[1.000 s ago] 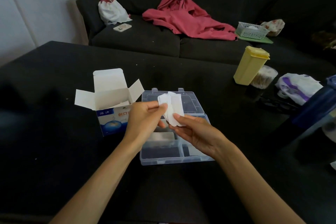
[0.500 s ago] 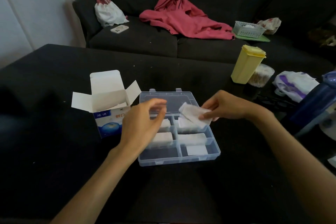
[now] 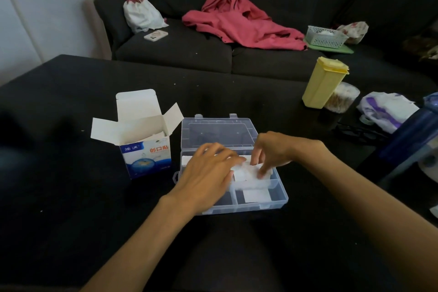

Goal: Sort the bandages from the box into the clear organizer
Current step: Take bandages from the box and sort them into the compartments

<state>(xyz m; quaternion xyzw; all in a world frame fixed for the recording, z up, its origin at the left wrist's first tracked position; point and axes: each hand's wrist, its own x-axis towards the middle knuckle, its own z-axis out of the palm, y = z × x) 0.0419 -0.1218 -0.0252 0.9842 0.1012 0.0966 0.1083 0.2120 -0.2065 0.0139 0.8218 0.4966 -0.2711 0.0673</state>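
Note:
The clear organizer (image 3: 280,199) lies open on the black table, its lid (image 3: 218,130) flat behind it. My right hand (image 3: 275,152) reaches down into a right-side compartment, its thumb and fingertips pinching a white stack of bandages (image 3: 248,172). My left hand (image 3: 208,173) lies flat over the left compartments, its straight fingers touching the same stack. One more bandage (image 3: 256,195) lies in the front right compartment. The open blue and white bandage box (image 3: 147,156) stands just left of the organizer, flaps up.
A yellow lidded container (image 3: 322,83) and a tub of cotton swabs (image 3: 341,97) stand at the right rear of the table. A white and purple bag (image 3: 386,109) and a blue object (image 3: 412,133) sit at the right edge. A sofa with a red jacket (image 3: 237,21) is behind.
Both hands held the bandages above the organizer; my right hand carried them right, then lowered them into a compartment. My left hand came down onto the organizer beside it.

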